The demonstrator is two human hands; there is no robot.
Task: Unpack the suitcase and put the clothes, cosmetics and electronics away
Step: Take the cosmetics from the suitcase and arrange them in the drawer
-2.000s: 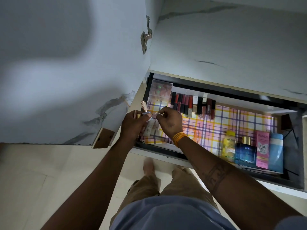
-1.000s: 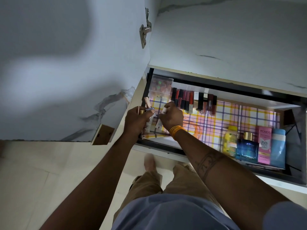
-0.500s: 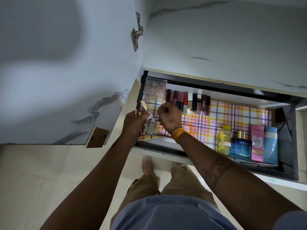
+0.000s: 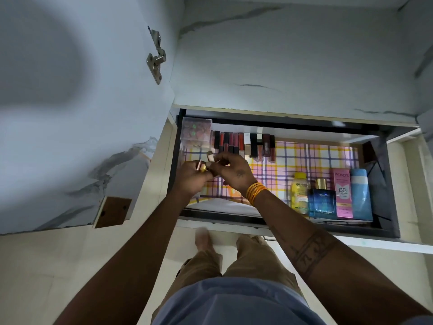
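An open drawer (image 4: 276,220) lined with checked paper (image 4: 311,160) holds cosmetics. My left hand (image 4: 191,178) grips a few small gold and pink lipstick tubes (image 4: 202,165) over the drawer's left end. My right hand (image 4: 230,171), with gold bangles at the wrist, pinches one tube (image 4: 210,157) among them. A row of dark and red lip tubes (image 4: 243,144) lies along the back. A clear box of small items (image 4: 196,132) sits in the back left corner.
At the drawer's right front stand a yellow bottle (image 4: 299,193), a blue perfume bottle (image 4: 321,201), a pink BB cream box (image 4: 342,193) and a light blue container (image 4: 360,193). An open cupboard door (image 4: 77,109) hangs on the left. My legs (image 4: 234,261) stand on a pale tiled floor.
My right hand has come back from the drawer floor to the tubes held in my left hand and now pinches one. Both hands have risen slightly.
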